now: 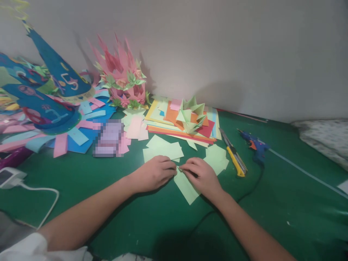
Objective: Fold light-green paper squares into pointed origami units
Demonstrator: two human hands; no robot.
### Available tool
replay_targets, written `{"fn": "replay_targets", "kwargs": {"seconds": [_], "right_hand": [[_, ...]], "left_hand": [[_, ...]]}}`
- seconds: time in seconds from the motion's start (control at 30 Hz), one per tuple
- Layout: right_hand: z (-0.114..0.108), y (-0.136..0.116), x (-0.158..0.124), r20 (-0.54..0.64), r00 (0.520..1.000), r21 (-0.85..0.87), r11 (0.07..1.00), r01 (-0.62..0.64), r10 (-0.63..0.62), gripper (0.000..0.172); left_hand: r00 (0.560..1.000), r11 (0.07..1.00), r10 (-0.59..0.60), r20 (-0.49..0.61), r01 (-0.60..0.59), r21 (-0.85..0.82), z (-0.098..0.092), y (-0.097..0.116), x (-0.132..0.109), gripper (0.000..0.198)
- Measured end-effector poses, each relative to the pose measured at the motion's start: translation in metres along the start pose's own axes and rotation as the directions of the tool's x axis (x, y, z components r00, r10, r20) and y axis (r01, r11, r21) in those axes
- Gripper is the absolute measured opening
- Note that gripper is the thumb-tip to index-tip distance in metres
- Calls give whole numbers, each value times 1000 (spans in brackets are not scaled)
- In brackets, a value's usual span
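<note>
My left hand and my right hand meet over the green table. Between them they pinch the upper corner of a pale green paper piece, whose lower point hangs toward me. Fingers of both hands are closed at that corner, and the fold itself is partly hidden by them. Just behind my left hand lie loose pale green paper pieces. More pale green slips rest beyond my right hand. A folded pale green paper crown with pointed tips stands on the paper stack farther back.
A stack of coloured paper lies near the wall. To the right are a yellow box cutter and a blue glue gun with a trailing cord. Blue cone hats and a pink paper crown fill the left, near a blurred phone-like object.
</note>
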State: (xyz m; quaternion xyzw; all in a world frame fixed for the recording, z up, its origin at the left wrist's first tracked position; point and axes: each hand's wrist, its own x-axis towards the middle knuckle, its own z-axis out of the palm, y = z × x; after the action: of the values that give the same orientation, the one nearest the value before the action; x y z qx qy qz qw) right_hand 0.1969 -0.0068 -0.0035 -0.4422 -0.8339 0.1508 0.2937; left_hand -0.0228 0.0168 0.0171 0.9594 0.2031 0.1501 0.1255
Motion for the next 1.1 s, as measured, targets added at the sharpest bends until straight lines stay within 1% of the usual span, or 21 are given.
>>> {"fn": "replay_targets", "kwargs": {"seconds": [0.2, 0.33, 0.43, 0.63, 0.87, 1.1], "right_hand": [[0, 5, -1, 84, 993, -50, 995, 91, -87, 21], [-2, 5, 0, 83, 983, -87, 981, 173, -166, 24], [-4, 3, 2, 98, 976, -103, 973, 206, -197, 25], [-6, 3, 2, 99, 972, -129, 966, 224, -212, 27], [-8, 3, 0, 160, 968, -129, 968, 215, -194, 26], [-10, 4, 0, 182, 963, -84, 972, 218, -200, 24]], "left_hand": [[1000, 1000, -16, -20, 16, -9, 0, -1, -1, 24], [999, 1000, -9, -36, 8, -10, 2, 0, 0, 24], [999, 1000, -11, -43, 11, -7, 2, 1, 0, 25], [999, 1000, -13, -32, 12, -27, 2, 1, -1, 25], [999, 997, -53, -2, 53, -51, 1, 3, 1, 23], [997, 997, -75, 28, 75, -12, 0, 5, 1, 22]]}}
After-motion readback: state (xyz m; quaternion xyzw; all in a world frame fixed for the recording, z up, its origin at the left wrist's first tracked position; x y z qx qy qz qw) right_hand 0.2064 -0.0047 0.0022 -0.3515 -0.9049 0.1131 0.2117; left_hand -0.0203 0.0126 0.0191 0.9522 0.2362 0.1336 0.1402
